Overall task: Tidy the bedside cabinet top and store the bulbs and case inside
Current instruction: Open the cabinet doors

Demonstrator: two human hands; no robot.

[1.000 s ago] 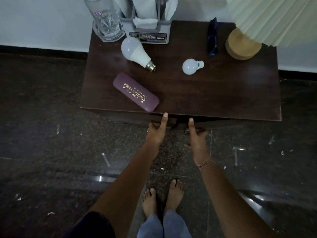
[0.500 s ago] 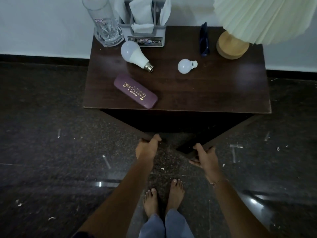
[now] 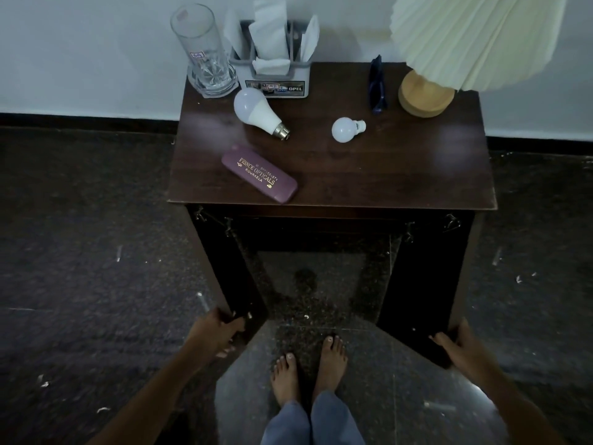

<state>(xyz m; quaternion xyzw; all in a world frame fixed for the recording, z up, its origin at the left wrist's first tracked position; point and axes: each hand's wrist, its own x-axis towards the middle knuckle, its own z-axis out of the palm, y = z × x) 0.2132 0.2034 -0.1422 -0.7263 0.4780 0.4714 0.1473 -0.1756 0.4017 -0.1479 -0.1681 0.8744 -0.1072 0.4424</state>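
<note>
Head view | left hand (image 3: 215, 332) curled round open dark wooden left door (image 3: 231, 268), right hand (image 3: 462, 345) round right door (image 3: 426, 277) | purple hard oblong spectacle case (image 3: 259, 173), cabinet top (image 3: 385, 175) front: likely light, stiff, pinch across width | large white bulb (image 3: 256, 112), small white bulb (image 3: 345, 129) behind: fragile, rollable; cup globes.

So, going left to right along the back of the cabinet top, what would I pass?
Drinking glass → napkin holder → sunglasses → lamp base.
</note>
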